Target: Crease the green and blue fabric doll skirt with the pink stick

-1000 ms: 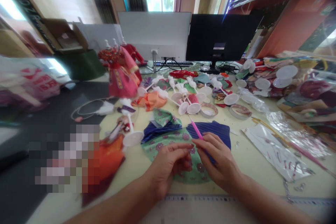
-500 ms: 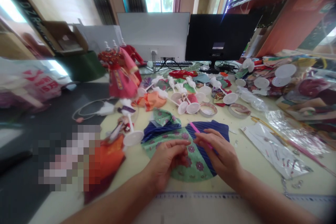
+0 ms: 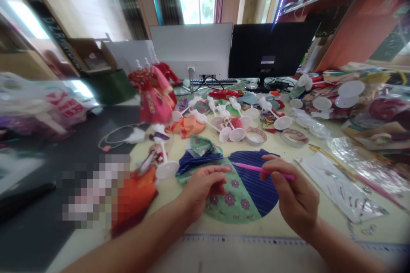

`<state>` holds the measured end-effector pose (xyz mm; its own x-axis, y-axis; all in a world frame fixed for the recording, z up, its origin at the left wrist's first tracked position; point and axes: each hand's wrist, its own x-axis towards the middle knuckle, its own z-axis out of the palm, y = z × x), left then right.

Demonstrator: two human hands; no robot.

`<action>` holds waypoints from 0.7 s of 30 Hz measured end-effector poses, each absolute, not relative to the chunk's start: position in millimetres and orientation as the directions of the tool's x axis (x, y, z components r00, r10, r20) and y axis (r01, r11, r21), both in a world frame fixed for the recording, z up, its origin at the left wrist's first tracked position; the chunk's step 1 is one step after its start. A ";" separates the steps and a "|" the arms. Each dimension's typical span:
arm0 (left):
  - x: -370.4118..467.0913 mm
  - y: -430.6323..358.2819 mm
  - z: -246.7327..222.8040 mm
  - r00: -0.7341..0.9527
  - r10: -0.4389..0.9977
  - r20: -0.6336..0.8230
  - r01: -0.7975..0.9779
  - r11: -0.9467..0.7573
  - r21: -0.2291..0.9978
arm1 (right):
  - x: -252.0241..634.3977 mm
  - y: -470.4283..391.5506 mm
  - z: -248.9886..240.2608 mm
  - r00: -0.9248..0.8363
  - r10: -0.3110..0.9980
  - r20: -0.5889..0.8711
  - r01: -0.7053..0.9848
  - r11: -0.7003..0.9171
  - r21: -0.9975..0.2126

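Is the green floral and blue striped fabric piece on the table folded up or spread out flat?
Spread flat: the green floral and blue striped fabric piece lies fanned on the table, left hand pressing it.

The fabric piece (image 3: 238,196) lies on the counter (image 3: 297,226), tape rolls (image 3: 255,136) at twelve o'clock, monitors (image 3: 268,49) behind, dressed stand (image 3: 153,94) at ten.

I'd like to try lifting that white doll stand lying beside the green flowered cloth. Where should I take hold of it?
Take the white doll stand by its thin post, coming from above with thumb and finger on either side. It lies tipped over, its round base facing the camera, so the post is probably the easiest part to pinch. The left hand rests on the cloth close by.
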<state>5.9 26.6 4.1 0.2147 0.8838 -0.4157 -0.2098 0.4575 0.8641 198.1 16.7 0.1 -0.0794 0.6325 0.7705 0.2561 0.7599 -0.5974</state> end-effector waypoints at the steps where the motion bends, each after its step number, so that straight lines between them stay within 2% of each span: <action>1: 5.5 27.8 1.2 0.215 0.886 -0.410 -0.215 0.453 0.866 | 198.7 16.1 0.8 -0.084 0.625 0.776 0.235 0.769 -0.594; 10: -0.1 26.6 -11.8 0.316 0.868 -0.382 -0.205 0.456 0.866 | 201.5 17.7 -1.6 -0.235 0.568 0.789 0.260 0.819 -0.512; 21: -4.2 24.9 -14.2 0.334 0.868 -0.368 -0.199 0.447 0.872 | 200.6 18.4 1.5 -0.279 0.574 0.770 0.310 0.813 -0.493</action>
